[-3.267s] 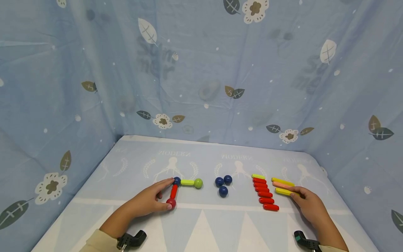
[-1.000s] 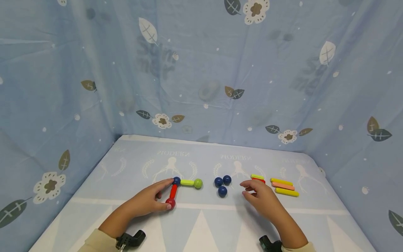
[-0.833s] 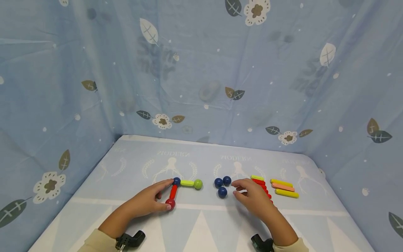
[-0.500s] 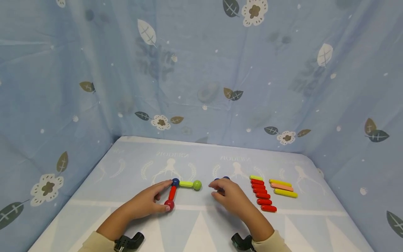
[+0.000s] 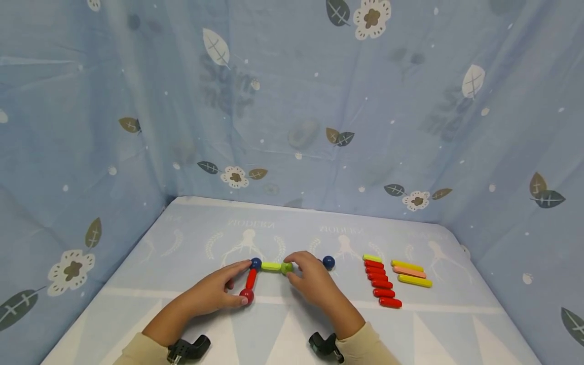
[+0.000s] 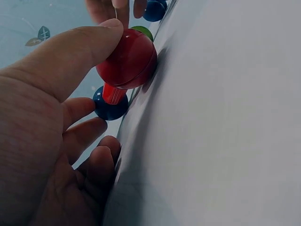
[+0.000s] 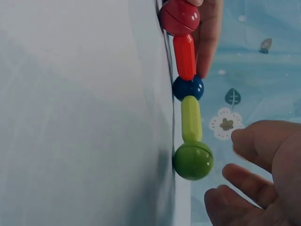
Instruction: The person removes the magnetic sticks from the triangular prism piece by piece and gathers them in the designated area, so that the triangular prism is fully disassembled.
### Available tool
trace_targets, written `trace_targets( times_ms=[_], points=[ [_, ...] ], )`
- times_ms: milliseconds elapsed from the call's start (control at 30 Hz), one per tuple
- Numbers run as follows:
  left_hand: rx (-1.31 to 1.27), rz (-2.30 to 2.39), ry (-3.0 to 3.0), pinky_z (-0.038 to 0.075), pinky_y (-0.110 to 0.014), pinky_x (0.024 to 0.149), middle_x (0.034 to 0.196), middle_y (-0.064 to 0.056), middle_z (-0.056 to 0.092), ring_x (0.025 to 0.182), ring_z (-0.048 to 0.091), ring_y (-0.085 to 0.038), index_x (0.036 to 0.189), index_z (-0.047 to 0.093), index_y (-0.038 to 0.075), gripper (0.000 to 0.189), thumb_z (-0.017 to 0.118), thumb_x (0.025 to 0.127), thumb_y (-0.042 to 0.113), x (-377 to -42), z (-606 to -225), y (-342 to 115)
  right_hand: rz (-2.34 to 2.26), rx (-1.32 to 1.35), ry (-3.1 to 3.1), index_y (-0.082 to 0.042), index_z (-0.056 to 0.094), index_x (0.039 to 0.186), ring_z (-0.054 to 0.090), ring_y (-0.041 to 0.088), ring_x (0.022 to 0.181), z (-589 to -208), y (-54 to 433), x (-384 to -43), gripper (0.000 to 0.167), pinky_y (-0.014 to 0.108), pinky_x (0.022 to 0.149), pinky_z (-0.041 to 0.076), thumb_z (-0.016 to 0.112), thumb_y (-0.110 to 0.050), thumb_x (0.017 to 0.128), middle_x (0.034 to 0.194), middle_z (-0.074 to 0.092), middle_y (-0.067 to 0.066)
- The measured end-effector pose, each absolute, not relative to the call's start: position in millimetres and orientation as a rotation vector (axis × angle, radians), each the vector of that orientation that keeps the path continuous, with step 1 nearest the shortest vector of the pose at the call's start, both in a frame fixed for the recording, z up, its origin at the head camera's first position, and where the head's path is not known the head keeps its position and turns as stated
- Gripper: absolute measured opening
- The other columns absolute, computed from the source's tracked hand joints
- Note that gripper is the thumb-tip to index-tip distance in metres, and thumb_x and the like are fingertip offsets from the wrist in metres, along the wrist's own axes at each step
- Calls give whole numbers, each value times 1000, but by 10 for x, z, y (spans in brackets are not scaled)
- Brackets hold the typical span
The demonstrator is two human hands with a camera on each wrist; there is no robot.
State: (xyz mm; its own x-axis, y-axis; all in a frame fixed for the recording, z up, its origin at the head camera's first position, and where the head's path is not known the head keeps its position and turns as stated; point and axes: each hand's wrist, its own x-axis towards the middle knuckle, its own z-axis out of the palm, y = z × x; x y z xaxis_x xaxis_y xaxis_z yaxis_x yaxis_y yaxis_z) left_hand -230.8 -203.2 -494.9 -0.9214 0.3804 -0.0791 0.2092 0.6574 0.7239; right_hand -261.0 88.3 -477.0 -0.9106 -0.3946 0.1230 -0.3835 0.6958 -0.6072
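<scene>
An L-shaped toy piece of balls and rods lies on the table. A red rod [image 5: 251, 279] joins a red ball [image 5: 247, 295] to a blue ball [image 5: 256, 263], and a lime rod [image 5: 271, 266] runs from the blue ball to a green ball [image 7: 193, 160]. My left hand [image 5: 211, 290] holds the piece's red side, thumb on the red ball, fingertip against the blue ball. My right hand [image 5: 314, 281] is at the green ball with thumb and fingers spread; the right wrist view shows a gap between them and the ball.
Beyond my right hand sits a loose blue ball [image 5: 328, 262]; the hand hides others mostly. Farther right lie a column of red rods [image 5: 378, 277] topped by a short lime rod [image 5: 372, 258], yellow rods [image 5: 414, 281] and an orange rod [image 5: 409, 272]. A patterned curtain [image 5: 292, 101] surrounds the table.
My right hand has left the yellow rod and moved left, past the red rods and over the loose blue balls, to the green ball. My left hand keeps its hold.
</scene>
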Motion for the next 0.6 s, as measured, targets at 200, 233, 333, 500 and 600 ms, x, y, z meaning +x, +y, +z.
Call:
trace_targets(
  times_ms=[200,233,333,500,600],
  points=[
    [486,1118,2655,42,-31,71,151,0,50,88,48,-17,161,41,26,91,86,85,46,-2311,-4968,-2037,-893,-601,2888,-15,67,135,56,26,136,-4833,793,-2627,39,49,112,46,75,-18,97,142,61,5],
    [483,1117,2655,42,-31,71,150,0,50,88,48,-17,161,41,26,91,86,85,46,-2312,-4972,-2037,-884,-599,2873,-15,65,137,55,26,138,-4841,790,-2622,41,49,113,45,75,-18,97,143,61,6],
    [478,1118,2651,42,-31,71,148,1,51,88,48,-17,161,41,27,91,87,85,47,-2313,-4979,-2038,-895,-581,2817,-16,62,142,58,24,131,-4856,788,-2605,46,48,111,47,75,-19,97,141,60,6],
    [468,1118,2645,42,-31,70,137,0,54,88,48,-17,161,42,27,91,87,84,47,-2316,-4974,-2039,-906,-588,2793,-20,66,138,59,15,108,-4863,789,-2593,43,41,96,53,76,-19,96,128,59,3],
    [473,1124,2638,41,-31,69,120,-1,57,87,47,-17,161,42,24,89,86,86,45,-2309,-4960,-2038,-909,-618,2777,-21,68,129,57,13,106,-4863,789,-2594,36,40,95,52,78,-17,95,124,61,-1]
  ],
)
